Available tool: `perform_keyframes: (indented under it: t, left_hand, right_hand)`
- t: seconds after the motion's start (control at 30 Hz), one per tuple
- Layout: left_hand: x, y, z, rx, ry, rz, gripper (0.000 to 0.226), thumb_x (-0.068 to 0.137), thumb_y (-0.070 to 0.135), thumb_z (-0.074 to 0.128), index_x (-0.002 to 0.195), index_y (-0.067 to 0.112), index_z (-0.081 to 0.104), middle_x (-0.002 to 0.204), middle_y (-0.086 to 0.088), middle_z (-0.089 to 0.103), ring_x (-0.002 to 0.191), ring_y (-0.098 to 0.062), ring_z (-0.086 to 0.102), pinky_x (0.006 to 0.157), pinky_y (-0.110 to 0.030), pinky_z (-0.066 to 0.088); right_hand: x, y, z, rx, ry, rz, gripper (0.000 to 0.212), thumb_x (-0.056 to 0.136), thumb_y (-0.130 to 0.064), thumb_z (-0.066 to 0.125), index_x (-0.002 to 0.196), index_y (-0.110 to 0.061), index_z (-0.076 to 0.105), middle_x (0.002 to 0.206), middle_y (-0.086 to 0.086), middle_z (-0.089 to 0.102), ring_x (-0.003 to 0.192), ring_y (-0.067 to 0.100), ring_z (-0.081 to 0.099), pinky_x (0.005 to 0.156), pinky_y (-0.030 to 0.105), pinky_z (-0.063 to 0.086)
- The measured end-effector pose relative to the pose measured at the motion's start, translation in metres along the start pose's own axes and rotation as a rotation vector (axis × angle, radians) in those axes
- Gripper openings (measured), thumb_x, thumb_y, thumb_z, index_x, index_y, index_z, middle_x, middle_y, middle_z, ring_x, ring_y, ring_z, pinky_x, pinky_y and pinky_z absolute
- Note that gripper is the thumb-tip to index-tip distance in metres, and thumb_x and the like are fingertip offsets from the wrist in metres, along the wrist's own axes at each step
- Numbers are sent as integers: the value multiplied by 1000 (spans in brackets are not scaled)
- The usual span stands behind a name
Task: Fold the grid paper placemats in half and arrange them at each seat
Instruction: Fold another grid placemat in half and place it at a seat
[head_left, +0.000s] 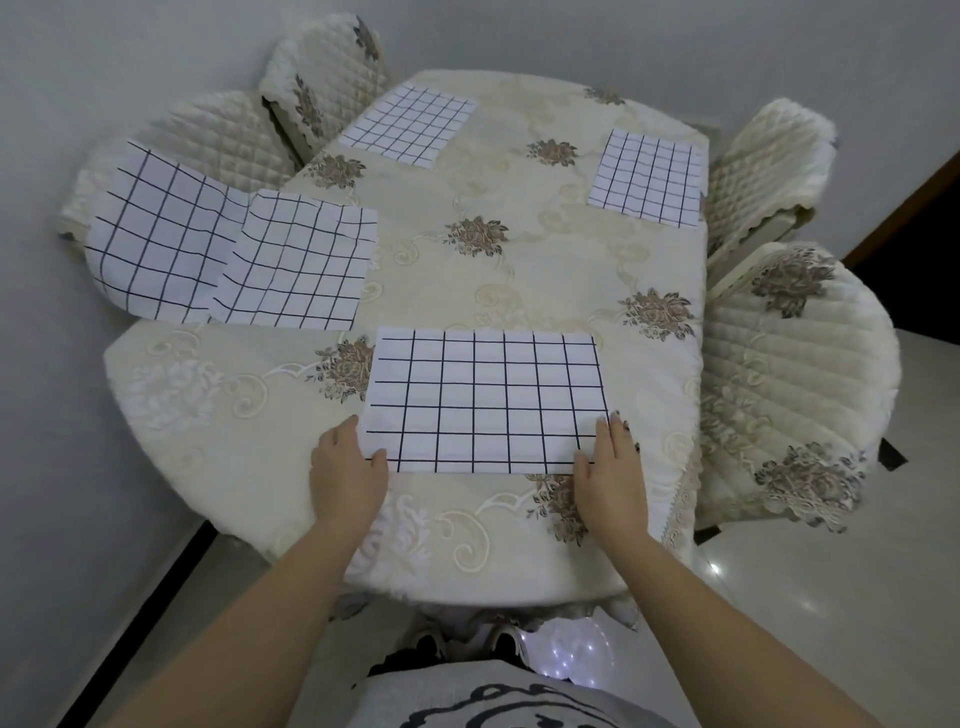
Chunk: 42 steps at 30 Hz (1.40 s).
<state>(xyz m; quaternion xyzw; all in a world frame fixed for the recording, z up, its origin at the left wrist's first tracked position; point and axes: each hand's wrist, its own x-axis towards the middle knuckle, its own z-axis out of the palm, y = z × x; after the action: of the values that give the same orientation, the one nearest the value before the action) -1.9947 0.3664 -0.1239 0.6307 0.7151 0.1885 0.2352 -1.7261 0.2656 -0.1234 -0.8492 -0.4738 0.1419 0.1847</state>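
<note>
white placemat (485, 400) — black grid, flat, rectangular, left hand (349, 467), right hand (609, 467) at corners

Quilted chairs (789, 384), grey walls (156, 47).

At six o'clock a grey shirt (415, 699) bears bold black print; just above it, white shoes (501, 635) with dark openings. Forearms (249, 597) are bare. Nails (616, 416) on the right hand (610, 473) seem dark-painted.

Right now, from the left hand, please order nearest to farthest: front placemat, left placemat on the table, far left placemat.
1. Front placemat: touched by the left hand, near side.
2. Left placemat: left side, midway.
3. Far left placemat: far side.
</note>
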Motion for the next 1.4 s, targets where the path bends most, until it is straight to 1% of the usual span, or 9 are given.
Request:
perform_keyframes:
  t: [0.2,0.3,0.4,0.53,0.83,1.03,1.13,1.27,1.4]
  left_hand:
    - [12,13,-13,-304,-8,-389,52,87,11,55,136,3,42,128,-22,52,109,-38,54,84,-36,43]
    - [17,12,-17,-346,-71,-445,44,84,11,58,126,0,51,112,-17,59,101,-35,59,76,-33,43]
    - [15,10,-18,-467,-201,-428,8,72,8,64,73,1,67,69,-19,60,64,-33,57,62,-36,43]
    - [12,14,-17,-565,-326,-528,16,80,-6,63,67,1,59,61,-14,52,51,-21,42,54,-30,35]
    - [8,32,-23,-766,-616,-663,6,90,-2,55,93,-5,60,87,-21,66,73,-29,64,53,-33,58]
    - [8,28,-30,-699,-889,-690,26,93,12,55,112,-7,58,107,-27,68,93,-36,67,78,-43,56]
    - [17,30,-31,-731,-816,-684,35,95,22,53,113,-8,57,106,-25,67,94,-34,66,78,-41,54]
    - [31,41,-29,-863,-589,-676,27,96,19,51,108,-4,56,100,-20,64,86,-31,64,69,-38,53]
    - [40,48,-24,-893,-453,-700,22,98,11,45,85,-2,57,87,-18,64,77,-29,63,65,-36,52]
  right_hand:
    - [-24,-65,2,976,-199,514,30,99,-20,42,84,-3,63,83,14,67,78,29,66,70,37,52]
    - [-35,-80,13,1342,-434,832,33,101,-21,38,88,2,58,88,21,65,78,29,65,76,36,55]
    - [-43,-88,18,1471,-591,914,33,102,-24,37,96,4,54,98,24,63,87,33,64,84,40,52]
    - [-39,-91,26,1578,-618,937,36,101,-26,40,109,6,53,106,25,62,93,35,63,87,43,51]
    - [-5,-70,17,1736,-272,948,50,98,-21,49,140,3,34,143,20,41,131,35,43,105,43,41]
    - [37,-36,-11,1706,-20,983,43,94,-17,56,132,-1,46,123,16,56,105,31,61,90,44,53]
    - [56,-20,-29,1664,0,968,40,95,-24,55,129,-5,47,121,14,57,93,28,61,66,42,55]
    - [83,6,-43,1539,26,953,45,94,-32,54,130,-6,49,117,12,62,96,28,63,85,46,54]
    - [109,20,-57,1354,-92,914,36,95,-39,49,110,-6,54,99,13,62,83,28,61,75,42,54]
